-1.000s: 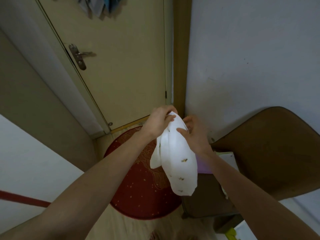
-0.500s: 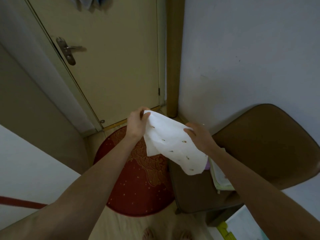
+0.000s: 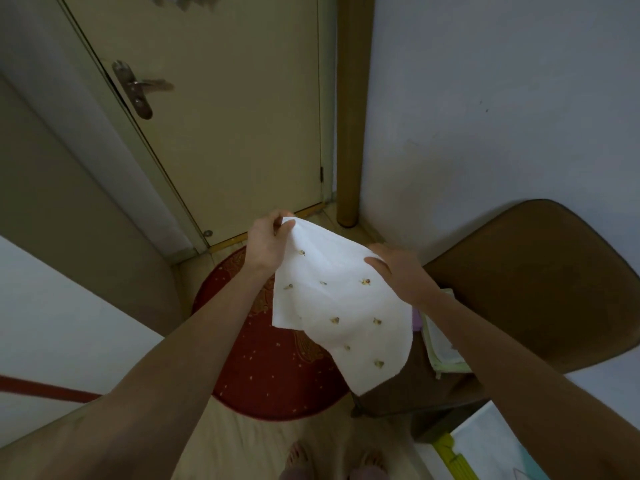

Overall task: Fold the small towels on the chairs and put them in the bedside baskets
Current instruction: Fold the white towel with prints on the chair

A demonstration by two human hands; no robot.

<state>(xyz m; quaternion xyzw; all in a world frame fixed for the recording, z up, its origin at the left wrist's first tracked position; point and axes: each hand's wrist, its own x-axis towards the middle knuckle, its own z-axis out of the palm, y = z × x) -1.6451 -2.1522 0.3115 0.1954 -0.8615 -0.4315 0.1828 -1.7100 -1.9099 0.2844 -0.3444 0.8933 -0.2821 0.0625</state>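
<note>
While the left hand (image 3: 266,244) pinches one top corner of the white towel (image 3: 332,306) and the right hand (image 3: 398,271) grips the other, the cloth hangs spread above the chair (image 3: 540,289) seat's front edge. Pull it taut and match corners before folding.

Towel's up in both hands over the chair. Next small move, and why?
Probably bring the left hand across to the right hand for a first half-fold. Each grip pinches a top corner of the towel, which hangs spread open and unfolded above the chair. No basket is in view, so folding likely comes first.
</note>
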